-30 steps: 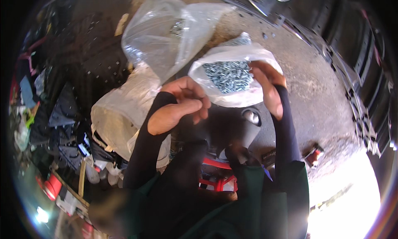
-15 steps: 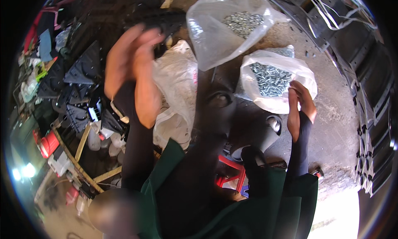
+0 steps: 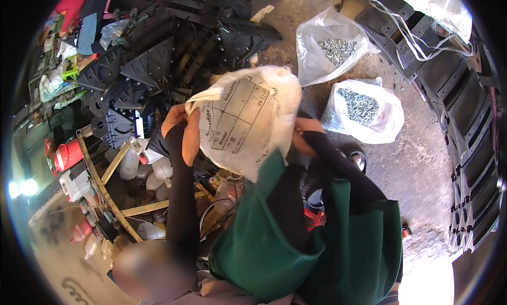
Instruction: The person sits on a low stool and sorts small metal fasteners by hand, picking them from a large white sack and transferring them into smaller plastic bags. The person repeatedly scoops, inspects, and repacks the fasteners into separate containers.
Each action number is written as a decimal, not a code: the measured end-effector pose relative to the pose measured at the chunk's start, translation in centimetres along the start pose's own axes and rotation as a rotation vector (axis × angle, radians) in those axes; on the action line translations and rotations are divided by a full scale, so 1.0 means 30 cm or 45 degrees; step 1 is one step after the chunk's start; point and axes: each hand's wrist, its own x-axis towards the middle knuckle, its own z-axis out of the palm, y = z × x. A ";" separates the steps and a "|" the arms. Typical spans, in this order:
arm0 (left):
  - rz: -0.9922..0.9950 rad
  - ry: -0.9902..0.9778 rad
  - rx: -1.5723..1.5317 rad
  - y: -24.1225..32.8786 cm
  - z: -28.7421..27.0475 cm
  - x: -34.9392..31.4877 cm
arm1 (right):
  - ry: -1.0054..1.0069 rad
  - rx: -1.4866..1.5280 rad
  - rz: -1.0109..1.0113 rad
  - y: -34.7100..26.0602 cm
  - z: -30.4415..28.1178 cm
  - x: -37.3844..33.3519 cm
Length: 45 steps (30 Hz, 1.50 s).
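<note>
A white sack (image 3: 243,120) with dark print hangs in front of me at the middle, above my lap. My left hand (image 3: 182,131) is closed on its left edge, fingers bent round the folded rim. Against the right edge is my right hand (image 3: 305,136), its fingers closed there and partly hidden by the sack. Beyond the right hand stands a white plastic bag (image 3: 392,112) with its mouth spread, holding grey metal screws (image 3: 358,105). Farther back, a clear plastic bag (image 3: 309,48) holds small shiny metal pieces (image 3: 338,51).
Black moulded parts (image 3: 150,64) are piled at the far left. Below them, a wooden frame (image 3: 113,199) surrounds several plastic bottles, near a red bucket (image 3: 68,156). Dark metal panels (image 3: 475,162) stand along the right, with white cables (image 3: 406,40) above.
Both hands were empty of the sack; now they hold it. The sack has been lifted off its place at my left and brought to the middle. My right hand has left the screw bag.
</note>
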 end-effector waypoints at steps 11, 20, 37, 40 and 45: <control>0.467 -0.316 -0.409 0.668 -0.356 -0.010 | 0.223 0.912 -0.155 -0.122 -0.375 -0.339; 1.272 -0.739 -0.599 1.149 -0.319 -0.198 | 0.576 1.349 -0.451 -0.277 -0.676 -0.649; 2.040 -1.048 0.573 1.128 0.424 -0.586 | 2.305 -0.062 -0.643 0.195 -0.573 -1.732; 1.699 -1.365 0.808 1.140 0.511 -0.607 | 2.269 -0.510 -0.409 0.181 -0.489 -1.697; 1.567 -1.311 0.453 1.148 0.594 -0.632 | 2.174 -0.638 -0.439 0.174 -0.472 -1.670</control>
